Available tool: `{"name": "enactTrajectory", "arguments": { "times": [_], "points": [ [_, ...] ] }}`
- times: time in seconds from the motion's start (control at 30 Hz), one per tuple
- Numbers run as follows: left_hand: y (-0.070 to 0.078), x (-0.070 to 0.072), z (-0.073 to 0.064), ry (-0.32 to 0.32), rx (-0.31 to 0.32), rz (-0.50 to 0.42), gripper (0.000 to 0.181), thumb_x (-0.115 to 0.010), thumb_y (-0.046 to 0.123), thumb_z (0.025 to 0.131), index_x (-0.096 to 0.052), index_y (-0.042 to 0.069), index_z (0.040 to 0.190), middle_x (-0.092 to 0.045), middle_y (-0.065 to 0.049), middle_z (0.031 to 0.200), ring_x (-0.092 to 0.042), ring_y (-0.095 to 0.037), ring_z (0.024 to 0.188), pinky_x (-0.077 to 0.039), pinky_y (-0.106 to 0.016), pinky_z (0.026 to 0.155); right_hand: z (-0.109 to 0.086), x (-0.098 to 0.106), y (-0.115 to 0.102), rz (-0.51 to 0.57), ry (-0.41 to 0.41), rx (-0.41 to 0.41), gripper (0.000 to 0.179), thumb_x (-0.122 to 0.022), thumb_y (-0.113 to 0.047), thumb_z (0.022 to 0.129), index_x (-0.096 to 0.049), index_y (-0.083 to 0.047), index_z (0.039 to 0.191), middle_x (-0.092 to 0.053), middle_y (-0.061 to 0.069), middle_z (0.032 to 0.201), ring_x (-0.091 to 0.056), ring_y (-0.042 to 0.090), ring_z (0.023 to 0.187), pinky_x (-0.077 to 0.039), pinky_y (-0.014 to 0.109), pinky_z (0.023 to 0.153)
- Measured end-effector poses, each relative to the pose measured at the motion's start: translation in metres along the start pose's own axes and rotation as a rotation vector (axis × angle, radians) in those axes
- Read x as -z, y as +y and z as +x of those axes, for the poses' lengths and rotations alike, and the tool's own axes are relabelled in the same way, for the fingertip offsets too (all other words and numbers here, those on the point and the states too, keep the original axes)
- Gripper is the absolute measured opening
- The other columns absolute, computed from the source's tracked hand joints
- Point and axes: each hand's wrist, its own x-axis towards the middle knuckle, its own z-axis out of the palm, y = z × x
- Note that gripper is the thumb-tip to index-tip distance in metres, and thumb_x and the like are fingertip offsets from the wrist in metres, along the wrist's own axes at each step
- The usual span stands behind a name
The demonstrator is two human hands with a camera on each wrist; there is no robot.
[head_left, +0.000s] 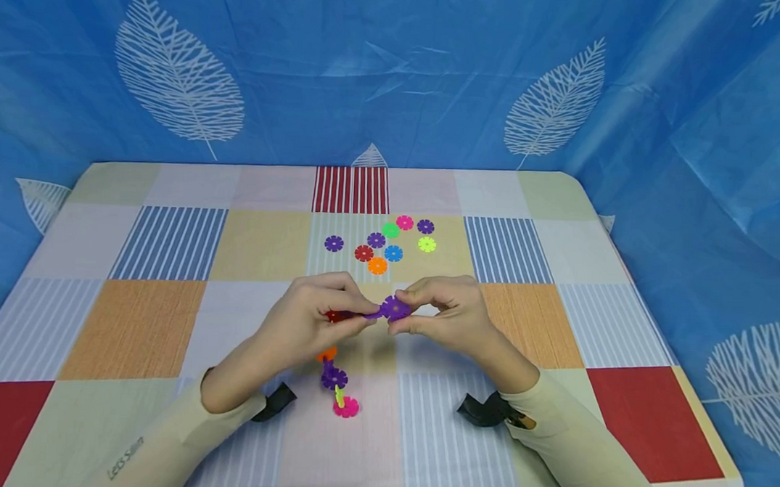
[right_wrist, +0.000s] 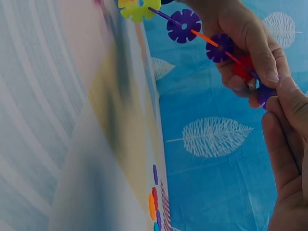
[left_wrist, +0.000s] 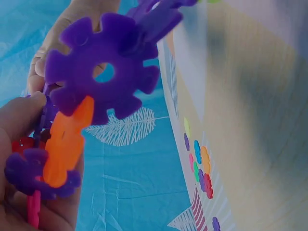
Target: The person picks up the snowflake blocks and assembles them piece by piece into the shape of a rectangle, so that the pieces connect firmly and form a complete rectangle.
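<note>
My left hand [head_left: 312, 305] pinches the upper part of a chain of notched plastic discs, near a red disc [head_left: 336, 317] partly hidden by the fingers. Between thumb and fingers, my right hand [head_left: 455, 312] holds a purple disc [head_left: 396, 308] by its edge. That disc meets another purple one, seen edge-on at the left fingertips. The chain hangs below the left hand through an orange disc [head_left: 327, 354], a purple disc [left_wrist: 103, 70] and a yellow disc [right_wrist: 138, 9] to a pink disc [head_left: 346, 407]. Neighbouring discs slot together at angles.
Several loose discs lie on the patchwork tablecloth beyond the hands, among them a red disc [head_left: 364, 253], an orange disc [head_left: 377, 265], a blue disc [head_left: 393, 253] and a yellow-green disc [head_left: 427, 244]. Behind the table hangs a blue curtain [head_left: 371, 68] with white leaves.
</note>
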Motion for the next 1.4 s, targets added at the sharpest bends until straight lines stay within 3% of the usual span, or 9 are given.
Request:
{"name": "enactTrajectory", "arguments": {
  "times": [0.3,0.47,0.63,0.73,0.83,0.93,1.07,1.2,1.4],
  "points": [
    [0.0,0.002,0.002,-0.028,0.04,-0.126,0.015,-0.08,0.006,0.08,-0.079,0.008,0.094,-0.065,0.007,0.08,-0.054,-0.009,0.061,-0.048,-0.024,0.049,0.002,-0.004,0.003,0.083,0.01,0.035,0.03,-0.083,0.004,0.07,-0.069,0.011,0.096,-0.069,0.026,0.085,-0.072,0.029,0.077,-0.058,0.033,0.058],
    [0.0,0.002,0.001,-0.026,0.087,-0.153,0.017,-0.081,0.004,0.078,-0.079,0.008,0.094,-0.066,0.008,0.08,-0.054,-0.011,0.06,-0.047,-0.025,0.048,0.0,-0.006,0.005,0.109,0.038,0.019,0.029,-0.082,0.0,0.071,-0.07,0.011,0.094,-0.069,0.027,0.083,-0.072,0.029,0.078,-0.058,0.034,0.058],
    [0.001,0.003,0.002,-0.034,0.128,-0.07,0.023,-0.083,0.007,0.077,-0.077,0.01,0.099,-0.069,0.008,0.087,-0.059,-0.008,0.067,-0.052,-0.024,0.056,0.0,-0.006,0.006,0.035,0.034,-0.015,0.027,-0.082,-0.006,0.071,-0.068,0.011,0.088,-0.069,0.025,0.082,-0.071,0.027,0.08,-0.059,0.036,0.064],
    [0.0,0.006,0.002,-0.093,0.184,-0.026,0.036,-0.085,0.01,0.076,-0.072,0.013,0.109,-0.068,0.008,0.098,-0.063,-0.005,0.08,-0.055,-0.026,0.068,-0.001,-0.005,0.008,-0.016,0.017,-0.044,0.03,-0.082,-0.01,0.072,-0.067,0.011,0.088,-0.07,0.022,0.082,-0.071,0.026,0.079,-0.059,0.035,0.065],
    [-0.002,0.011,0.002,-0.174,0.252,-0.054,0.041,-0.081,0.007,0.079,-0.068,0.015,0.117,-0.066,0.009,0.104,-0.062,-0.006,0.089,-0.055,-0.029,0.075,-0.002,-0.004,0.01,-0.04,0.0,-0.065,0.033,-0.081,-0.012,0.072,-0.066,0.012,0.091,-0.07,0.021,0.082,-0.07,0.026,0.076,-0.059,0.035,0.064],
    [-0.003,0.014,0.001,-0.228,0.299,-0.105,0.038,-0.075,0.004,0.082,-0.067,0.016,0.118,-0.066,0.008,0.103,-0.062,-0.01,0.09,-0.055,-0.031,0.074,-0.005,-0.003,0.012,-0.052,-0.011,-0.088,0.034,-0.08,-0.013,0.072,-0.067,0.011,0.092,-0.07,0.021,0.083,-0.07,0.025,0.077,-0.059,0.035,0.064],
    [-0.002,0.015,0.002,-0.242,0.334,-0.15,0.024,-0.07,0.006,0.087,-0.067,0.016,0.109,-0.066,0.007,0.099,-0.063,-0.012,0.086,-0.056,-0.032,0.072,-0.006,-0.004,0.012,-0.092,-0.015,-0.099,0.035,-0.081,-0.016,0.072,-0.068,0.008,0.093,-0.071,0.018,0.085,-0.071,0.024,0.079,-0.059,0.034,0.065],
    [-0.001,0.012,0.003,-0.237,0.352,-0.182,0.017,-0.073,0.007,0.087,-0.065,0.016,0.099,-0.065,0.005,0.096,-0.064,-0.013,0.081,-0.057,-0.032,0.071,-0.007,-0.005,0.01,-0.126,-0.013,-0.095,0.037,-0.082,-0.02,0.071,-0.069,0.006,0.093,-0.071,0.016,0.085,-0.071,0.024,0.078,-0.059,0.033,0.065],
    [-0.001,0.01,0.002,-0.251,0.36,-0.174,0.022,-0.078,0.012,0.084,-0.064,0.019,0.099,-0.065,0.005,0.096,-0.063,-0.014,0.076,-0.055,-0.032,0.064,-0.005,-0.007,0.009,-0.158,-0.037,-0.081,0.039,-0.083,-0.022,0.071,-0.068,0.004,0.095,-0.072,0.014,0.084,-0.071,0.023,0.075,-0.058,0.031,0.065]
  ]
}}
